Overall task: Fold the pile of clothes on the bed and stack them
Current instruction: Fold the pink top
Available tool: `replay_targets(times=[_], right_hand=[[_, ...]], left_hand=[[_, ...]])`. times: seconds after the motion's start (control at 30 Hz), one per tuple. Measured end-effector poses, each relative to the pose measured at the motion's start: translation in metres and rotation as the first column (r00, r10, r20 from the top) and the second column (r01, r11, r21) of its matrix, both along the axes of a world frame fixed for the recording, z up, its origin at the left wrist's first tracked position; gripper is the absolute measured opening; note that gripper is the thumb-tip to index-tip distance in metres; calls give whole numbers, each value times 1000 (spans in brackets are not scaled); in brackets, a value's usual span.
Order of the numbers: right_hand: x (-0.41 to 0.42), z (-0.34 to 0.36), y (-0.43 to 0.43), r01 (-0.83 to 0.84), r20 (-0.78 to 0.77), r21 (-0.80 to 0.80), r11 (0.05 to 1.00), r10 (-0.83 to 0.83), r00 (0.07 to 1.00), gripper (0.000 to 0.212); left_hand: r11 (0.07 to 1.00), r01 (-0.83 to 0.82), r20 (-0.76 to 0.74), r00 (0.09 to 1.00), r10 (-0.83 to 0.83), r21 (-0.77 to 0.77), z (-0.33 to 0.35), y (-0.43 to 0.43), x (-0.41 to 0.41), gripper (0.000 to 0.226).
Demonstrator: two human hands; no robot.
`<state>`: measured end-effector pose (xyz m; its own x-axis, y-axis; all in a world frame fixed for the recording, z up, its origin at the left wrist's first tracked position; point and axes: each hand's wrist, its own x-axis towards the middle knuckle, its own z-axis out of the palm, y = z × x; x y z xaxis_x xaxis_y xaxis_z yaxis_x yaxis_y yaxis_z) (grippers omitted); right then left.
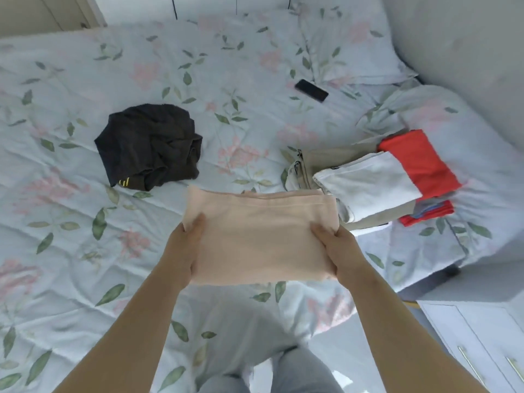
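A folded pale pink garment (259, 234) is held up above the bed in front of me. My left hand (184, 248) grips its left edge, thumb on top, and my right hand (337, 248) grips its right edge the same way. A crumpled black garment (150, 146) lies unfolded on the bed to the upper left. To the right sits a stack of folded clothes: a white piece (371, 185) on top of beige trousers (326, 160), with a red-orange piece (419, 163) beside and beneath.
The bed (85, 251) has a pale blue floral cover. A black phone (311, 90) lies near the pillow (354, 43) at the back right. A white drawer unit (476, 341) stands at the lower right beside the bed.
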<state>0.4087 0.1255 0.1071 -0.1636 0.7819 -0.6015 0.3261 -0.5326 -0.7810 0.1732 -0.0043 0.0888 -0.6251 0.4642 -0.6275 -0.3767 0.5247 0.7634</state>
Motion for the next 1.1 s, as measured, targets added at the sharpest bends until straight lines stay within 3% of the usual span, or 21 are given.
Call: replay_targets(times=[0.1, 0.3, 0.6, 0.67, 0.7, 0.77, 0.8, 0.87, 0.97, 1.1], right_hand=[[32, 14, 24, 55, -12, 45, 997, -54, 998, 9], [103, 17, 99, 91, 34, 126, 988, -96, 995, 6], [166, 9, 264, -63, 174, 254, 965, 18, 985, 12], [171, 4, 290, -130, 258, 281, 951, 56, 965, 13], [172, 0, 299, -198, 351, 266, 943, 97, 932, 21], [174, -11, 307, -385, 593, 165, 908, 221, 774, 52], [173, -17, 306, -483, 687, 121, 867, 279, 672, 63], [168, -29, 300, -648, 762, 106, 754, 357, 541, 68], [161, -52, 293, -824, 784, 73, 561, 478, 395, 58], [161, -85, 280, -887, 751, 12, 461, 581, 312, 54]], left_hand=[[997, 71, -10, 997, -71, 6, 13, 40, 25, 45], [992, 112, -53, 993, -109, 63, 19, 130, 95, 36], [990, -102, -59, 992, 108, 92, 5, 263, 193, 27], [993, -118, -133, 985, 114, -20, 1, 281, 206, 31], [982, -96, -214, 975, 60, -164, -3, 287, 212, 33], [862, -19, -405, 888, -218, -507, -12, 292, 226, 51], [806, 11, -474, 804, -359, -592, -17, 295, 233, 63], [789, 132, -572, 618, -539, -600, -27, 301, 247, 72], [633, 387, -496, 400, -771, -671, -46, 309, 259, 65], [466, 436, -372, 288, -883, -770, -80, 302, 269, 61]])
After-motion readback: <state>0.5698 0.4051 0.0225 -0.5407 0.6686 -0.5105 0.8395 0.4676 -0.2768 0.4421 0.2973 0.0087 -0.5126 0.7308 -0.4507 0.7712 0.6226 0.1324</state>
